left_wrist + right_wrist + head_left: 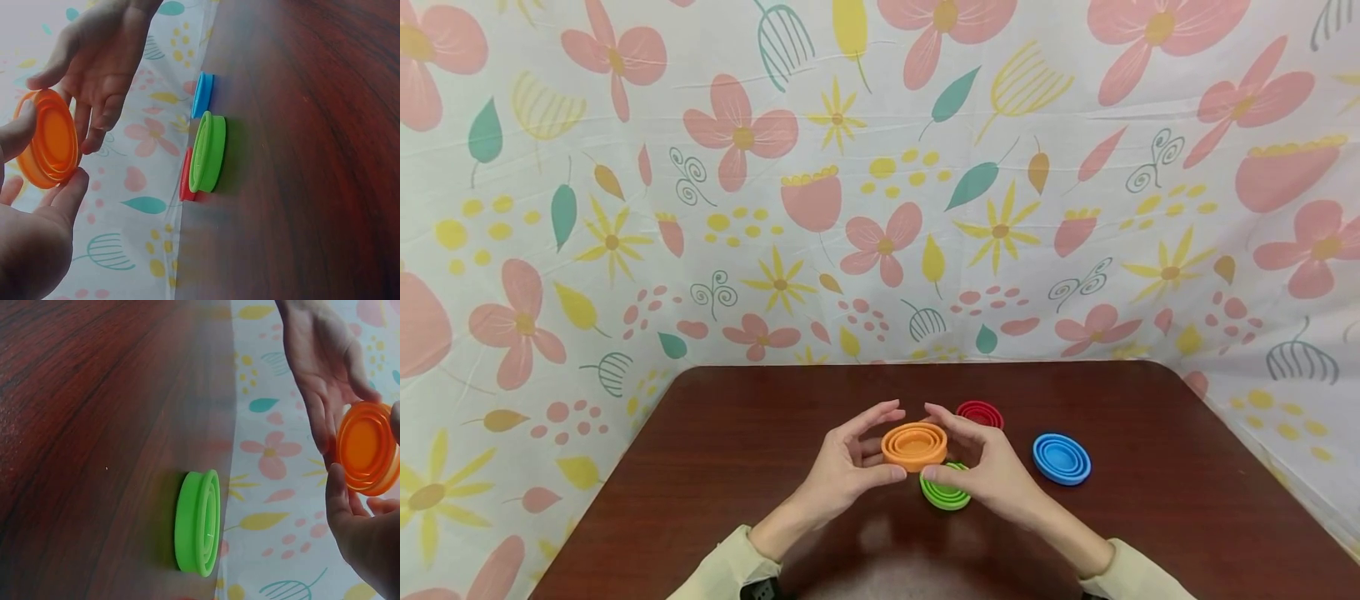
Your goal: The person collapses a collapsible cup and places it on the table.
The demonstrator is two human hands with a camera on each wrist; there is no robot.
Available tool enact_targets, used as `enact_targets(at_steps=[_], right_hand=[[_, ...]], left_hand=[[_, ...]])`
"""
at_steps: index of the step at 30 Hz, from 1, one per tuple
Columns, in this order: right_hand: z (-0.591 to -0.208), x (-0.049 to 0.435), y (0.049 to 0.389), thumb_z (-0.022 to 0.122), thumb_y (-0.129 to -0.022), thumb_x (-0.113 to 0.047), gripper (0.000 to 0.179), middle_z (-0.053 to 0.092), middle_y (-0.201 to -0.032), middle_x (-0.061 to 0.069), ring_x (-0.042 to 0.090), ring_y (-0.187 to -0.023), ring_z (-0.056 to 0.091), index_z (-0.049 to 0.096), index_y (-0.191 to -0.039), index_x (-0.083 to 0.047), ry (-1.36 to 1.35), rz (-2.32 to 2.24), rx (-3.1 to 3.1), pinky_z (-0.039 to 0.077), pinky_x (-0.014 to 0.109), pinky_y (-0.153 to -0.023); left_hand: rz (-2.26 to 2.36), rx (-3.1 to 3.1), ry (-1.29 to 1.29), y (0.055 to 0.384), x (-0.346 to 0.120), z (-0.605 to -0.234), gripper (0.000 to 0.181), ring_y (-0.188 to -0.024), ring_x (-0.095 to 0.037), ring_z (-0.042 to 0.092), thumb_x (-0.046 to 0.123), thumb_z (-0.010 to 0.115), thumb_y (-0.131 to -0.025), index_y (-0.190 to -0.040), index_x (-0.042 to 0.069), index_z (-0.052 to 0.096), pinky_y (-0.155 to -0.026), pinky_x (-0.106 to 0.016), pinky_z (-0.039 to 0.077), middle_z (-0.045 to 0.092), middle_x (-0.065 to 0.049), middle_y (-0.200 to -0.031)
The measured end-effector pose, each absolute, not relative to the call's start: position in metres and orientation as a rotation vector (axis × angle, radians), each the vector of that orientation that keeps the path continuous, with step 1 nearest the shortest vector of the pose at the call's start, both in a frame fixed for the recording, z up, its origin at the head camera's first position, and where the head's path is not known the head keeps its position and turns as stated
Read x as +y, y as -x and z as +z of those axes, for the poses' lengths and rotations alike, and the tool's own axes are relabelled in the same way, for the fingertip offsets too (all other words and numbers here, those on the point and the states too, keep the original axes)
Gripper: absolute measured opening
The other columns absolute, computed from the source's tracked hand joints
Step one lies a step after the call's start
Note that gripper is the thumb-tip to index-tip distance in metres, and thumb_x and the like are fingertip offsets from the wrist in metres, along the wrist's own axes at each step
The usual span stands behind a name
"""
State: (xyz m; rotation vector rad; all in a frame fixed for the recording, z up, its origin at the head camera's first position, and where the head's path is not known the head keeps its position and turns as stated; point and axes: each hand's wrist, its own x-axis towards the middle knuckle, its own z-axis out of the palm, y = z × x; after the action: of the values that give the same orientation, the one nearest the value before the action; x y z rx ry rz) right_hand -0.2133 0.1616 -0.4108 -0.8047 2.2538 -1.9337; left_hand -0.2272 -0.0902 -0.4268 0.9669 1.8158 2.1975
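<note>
An orange collapsible cup (pixel 914 447), pressed flat into rings, is held above the table between both hands. My left hand (pixel 838 467) grips its left side, thumb at the near edge and fingers behind. On the other side my right hand (pixel 1000 473) pinches the rim between thumb and fingers. Below the cup, a green collapsible cup (pixel 946 492) lies on the table, partly hidden by the right thumb. Both wrist views show the orange cup (pixel 53 140) lifted clear of the green one (pixel 199 524).
A red collapsible cup (pixel 979 412) lies behind the right hand, partly covered by it. To the right rests a blue collapsible cup (pixel 1062 459), also flat. The dark wooden table (pixel 760 417) ends at the back against a flower-patterned cloth (pixel 865 250).
</note>
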Motion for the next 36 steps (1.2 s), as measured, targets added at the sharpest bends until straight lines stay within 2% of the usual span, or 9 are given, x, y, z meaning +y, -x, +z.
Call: enact_targets(at_steps=[13, 23, 28, 33, 36], right_hand=[[-0.4143, 0.1604, 0.2161, 0.085, -0.089, -0.008, 0.072, 0.06, -0.147, 0.016, 0.027, -0.128, 0.064, 0.054, -0.154, -0.008, 0.842, -1.994, 2.117, 0.054, 0.037, -0.104], [-0.415, 0.1582, 0.2169, 0.087, -0.086, -0.003, 0.076, 0.059, -0.148, 0.018, 0.027, -0.13, 0.063, 0.054, -0.154, -0.007, 0.878, -2.028, 2.066, 0.054, 0.037, -0.104], [-0.4136, 0.1576, 0.2167, 0.089, -0.083, -0.002, 0.077, 0.058, -0.148, 0.018, 0.026, -0.128, 0.064, 0.056, -0.153, -0.009, 0.881, -2.026, 2.103, 0.054, 0.037, -0.103], [-0.413, 0.1577, 0.217, 0.088, -0.084, -0.003, 0.077, 0.056, -0.15, 0.018, 0.029, -0.129, 0.064, 0.056, -0.153, -0.009, 0.903, -2.005, 2.118, 0.054, 0.038, -0.103], [-0.4125, 0.1579, 0.2175, 0.088, -0.084, -0.004, 0.077, 0.056, -0.151, 0.016, 0.03, -0.129, 0.063, 0.055, -0.153, -0.011, 0.9, -1.971, 2.15, 0.054, 0.038, -0.103]], left_hand=[[2.169, 1.805, -1.03, 0.2282, -0.0931, -0.4253, 0.093, -0.13, -0.031, 0.062, -0.005, 0.085, -0.085, -0.163, 0.012, 0.039, -0.106, -0.039, 0.052, 0.054, -0.025, -0.149], [2.16, 1.776, -1.004, 0.2255, -0.0916, -0.4243, 0.092, -0.13, -0.03, 0.062, -0.015, 0.079, -0.084, -0.163, 0.005, 0.036, -0.1, -0.038, 0.056, 0.048, -0.026, -0.155], [2.127, 1.793, -0.925, 0.2244, -0.0905, -0.4226, 0.086, -0.122, -0.029, 0.067, -0.014, 0.079, -0.086, -0.161, 0.001, 0.039, -0.094, -0.04, 0.059, 0.051, -0.024, -0.153], [2.111, 1.811, -0.866, 0.2245, -0.091, -0.4229, 0.083, -0.109, -0.025, 0.074, -0.014, 0.08, -0.084, -0.158, -0.002, 0.044, -0.089, -0.041, 0.062, 0.056, -0.022, -0.15], [2.121, 1.794, -0.86, 0.2253, -0.0915, -0.4235, 0.081, -0.107, -0.023, 0.074, -0.015, 0.079, -0.085, -0.157, -0.004, 0.044, -0.089, -0.04, 0.062, 0.055, -0.021, -0.151]])
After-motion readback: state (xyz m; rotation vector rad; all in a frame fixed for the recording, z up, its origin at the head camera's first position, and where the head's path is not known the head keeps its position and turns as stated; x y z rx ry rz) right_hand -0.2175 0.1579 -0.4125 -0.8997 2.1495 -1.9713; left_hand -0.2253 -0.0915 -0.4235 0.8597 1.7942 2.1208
